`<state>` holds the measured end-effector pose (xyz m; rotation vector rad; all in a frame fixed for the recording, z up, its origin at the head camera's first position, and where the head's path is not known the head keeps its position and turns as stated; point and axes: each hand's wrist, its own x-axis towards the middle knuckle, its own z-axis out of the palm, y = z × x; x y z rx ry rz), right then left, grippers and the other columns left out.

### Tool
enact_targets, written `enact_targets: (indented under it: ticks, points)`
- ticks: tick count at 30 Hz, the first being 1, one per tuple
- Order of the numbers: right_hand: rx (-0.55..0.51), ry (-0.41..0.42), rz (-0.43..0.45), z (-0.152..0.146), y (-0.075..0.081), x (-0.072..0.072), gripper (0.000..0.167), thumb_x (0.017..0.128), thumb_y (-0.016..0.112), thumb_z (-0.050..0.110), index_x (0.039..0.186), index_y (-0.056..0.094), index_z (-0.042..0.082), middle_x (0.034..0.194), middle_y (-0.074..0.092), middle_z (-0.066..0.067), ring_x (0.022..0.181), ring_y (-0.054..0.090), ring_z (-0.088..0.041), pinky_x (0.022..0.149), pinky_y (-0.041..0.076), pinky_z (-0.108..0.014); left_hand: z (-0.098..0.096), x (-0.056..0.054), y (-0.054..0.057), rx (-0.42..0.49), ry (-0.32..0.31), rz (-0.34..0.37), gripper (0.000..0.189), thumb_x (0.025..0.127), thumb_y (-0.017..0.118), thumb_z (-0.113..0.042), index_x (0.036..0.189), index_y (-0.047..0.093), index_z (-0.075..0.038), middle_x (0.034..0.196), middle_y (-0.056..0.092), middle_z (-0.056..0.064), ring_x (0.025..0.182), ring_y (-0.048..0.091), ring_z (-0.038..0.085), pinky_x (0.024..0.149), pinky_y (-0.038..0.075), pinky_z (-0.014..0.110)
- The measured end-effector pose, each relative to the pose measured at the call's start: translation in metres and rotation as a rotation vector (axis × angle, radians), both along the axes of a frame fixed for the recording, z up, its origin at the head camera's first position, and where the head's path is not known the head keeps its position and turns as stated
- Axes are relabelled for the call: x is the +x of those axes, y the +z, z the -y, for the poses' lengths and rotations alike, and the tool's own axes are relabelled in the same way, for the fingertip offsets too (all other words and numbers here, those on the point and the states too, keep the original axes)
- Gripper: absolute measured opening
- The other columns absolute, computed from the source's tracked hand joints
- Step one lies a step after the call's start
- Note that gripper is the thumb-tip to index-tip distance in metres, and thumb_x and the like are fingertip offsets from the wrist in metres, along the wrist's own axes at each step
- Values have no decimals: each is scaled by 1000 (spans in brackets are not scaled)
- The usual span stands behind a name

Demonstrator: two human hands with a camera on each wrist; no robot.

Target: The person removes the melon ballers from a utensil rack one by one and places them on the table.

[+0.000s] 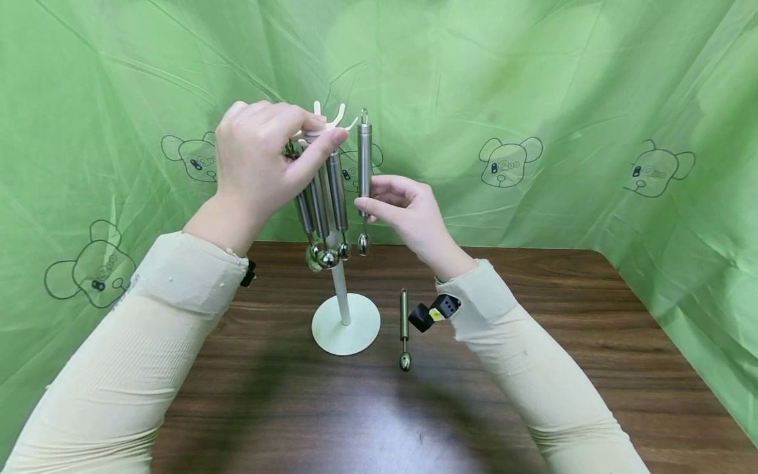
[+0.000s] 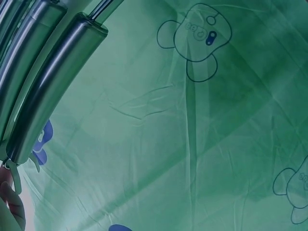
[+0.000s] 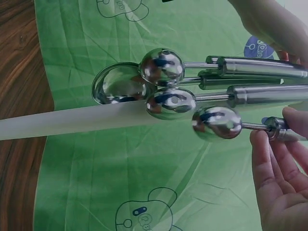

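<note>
A white hook stand (image 1: 340, 289) holds several steel melon ballers (image 1: 336, 191), hanging head down. At its top, my left hand (image 1: 260, 148) grips the stand between thumb and fingers; only some of its fingertips (image 2: 12, 207) show in the left wrist view. To the right of the stand, my right hand (image 1: 408, 210) pinches another melon baller (image 1: 364, 158) low on its handle. This one is upright, its wire loop up beside a hook and its rounded head down. In the right wrist view its shiny head (image 3: 217, 123) is near the other heads.
One more melon baller (image 1: 404, 322) lies on the brown wooden table (image 1: 562, 368), right of the stand's round white base (image 1: 326, 332). Green cloth (image 1: 444, 79) with printed bear heads surrounds the table at the back and sides.
</note>
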<state>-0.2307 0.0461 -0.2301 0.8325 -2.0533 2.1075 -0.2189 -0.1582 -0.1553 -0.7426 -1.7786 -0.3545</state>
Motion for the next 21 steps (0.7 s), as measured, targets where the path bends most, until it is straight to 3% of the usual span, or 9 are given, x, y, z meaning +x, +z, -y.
enact_targets:
  ticks: [9,15,21]
  points:
    - [39,-106,-5,-20,-6,15,32,86,75,8,116,68,-1,85,72,6,66,65,-13,69,57,-30,-2,0,-1,-5,10,4,39,91,66,-43,84,73,-6,79,76,7,60,65,24,59,32,37]
    - [41,-150,32,-32,-20,25,33,85,75,7,115,67,-3,82,72,8,65,66,-11,69,58,-30,-3,1,1,-5,40,21,44,91,65,-47,84,73,-5,81,77,8,63,66,27,61,37,39]
    - [54,-201,78,-42,-36,30,34,84,77,9,115,67,-3,80,71,9,63,66,-13,70,58,-32,-5,2,2,-5,80,32,47,91,64,-51,84,72,-5,81,76,8,61,64,27,61,34,38]
